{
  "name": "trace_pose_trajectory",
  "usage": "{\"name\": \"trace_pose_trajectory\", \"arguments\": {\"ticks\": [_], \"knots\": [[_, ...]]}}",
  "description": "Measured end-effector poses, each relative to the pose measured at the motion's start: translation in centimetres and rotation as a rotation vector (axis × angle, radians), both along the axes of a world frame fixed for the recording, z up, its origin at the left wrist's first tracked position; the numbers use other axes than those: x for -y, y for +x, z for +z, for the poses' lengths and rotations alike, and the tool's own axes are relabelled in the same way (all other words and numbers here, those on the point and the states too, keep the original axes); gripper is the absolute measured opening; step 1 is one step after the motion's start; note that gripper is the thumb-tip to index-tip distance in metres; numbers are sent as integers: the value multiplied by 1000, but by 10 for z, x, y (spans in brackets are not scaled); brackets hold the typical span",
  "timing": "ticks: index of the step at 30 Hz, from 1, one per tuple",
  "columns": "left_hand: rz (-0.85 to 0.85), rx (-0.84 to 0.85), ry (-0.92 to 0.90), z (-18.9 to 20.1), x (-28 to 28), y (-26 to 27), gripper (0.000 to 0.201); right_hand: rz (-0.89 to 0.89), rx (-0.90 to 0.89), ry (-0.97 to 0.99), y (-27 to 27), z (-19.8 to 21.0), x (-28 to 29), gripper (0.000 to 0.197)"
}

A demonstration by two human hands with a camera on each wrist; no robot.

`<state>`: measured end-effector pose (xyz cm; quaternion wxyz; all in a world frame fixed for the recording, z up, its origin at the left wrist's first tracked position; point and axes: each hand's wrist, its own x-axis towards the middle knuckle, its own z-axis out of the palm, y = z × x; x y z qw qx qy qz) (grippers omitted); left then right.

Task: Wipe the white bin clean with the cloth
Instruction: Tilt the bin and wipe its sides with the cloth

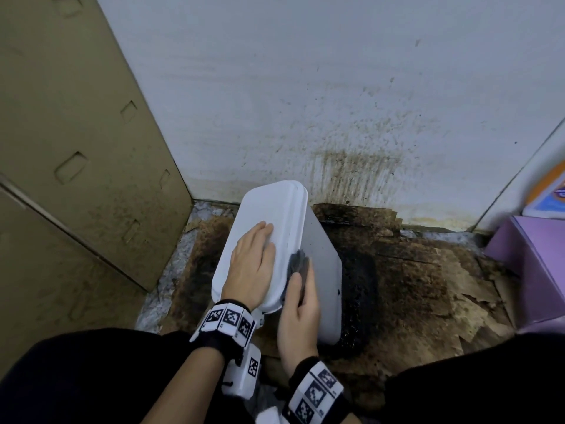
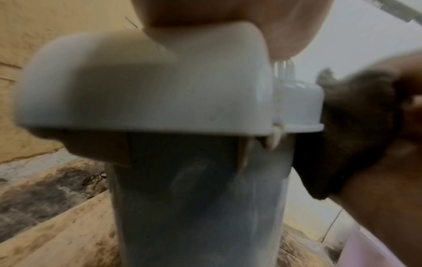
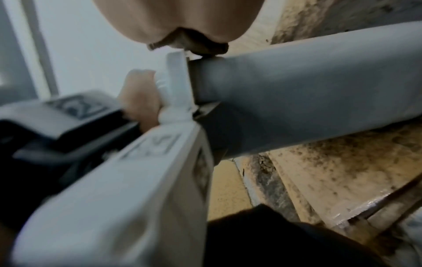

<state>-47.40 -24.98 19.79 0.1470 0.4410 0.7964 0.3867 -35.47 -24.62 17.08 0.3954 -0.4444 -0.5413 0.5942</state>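
Observation:
The white bin [image 1: 322, 258] stands on the floor by the wall, its lid [image 1: 266, 209] closed. My left hand [image 1: 253, 258] lies flat on the lid with straight fingers, holding the bin steady. My right hand [image 1: 301, 304] grips a dark grey cloth [image 1: 299, 262] and presses it against the bin's right side just under the lid rim. The left wrist view shows the lid [image 2: 146, 86] from the front with the cloth [image 2: 349, 126] bunched at its right edge. In the right wrist view the bin's grey side [image 3: 308, 86] runs away from the palm, and the cloth [image 3: 205, 46] peeks out under it.
Stained, torn cardboard [image 1: 412, 270] covers the floor around the bin. The white wall [image 1: 336, 87] behind carries dark splatter. A tan metal cabinet [image 1: 76, 148] closes off the left. A purple box [image 1: 532, 264] sits at the right.

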Motion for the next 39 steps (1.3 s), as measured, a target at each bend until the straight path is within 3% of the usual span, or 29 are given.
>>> {"name": "trace_pose_trajectory", "arguments": {"ticks": [5,16,20,28,33,39], "knots": [[1,-25,-21,-1,0,-2,52,124,87,43,-2,1,-8,55],[-3,-54,-54,2,-2,1,46,374,186,40,-27,6,-111,64],[0,-65,-52,3,-2,2,45,325,150,44,-16,1,-85,64],[8,-52,-21,0,1,-2,44,133,146,32,7,1,31,61],[8,-54,-18,-3,2,-5,45,153,110,2,2,-2,13,57],[22,-39,-36,1,3,-1,45,261,110,-16,-8,-2,-46,52]]}}
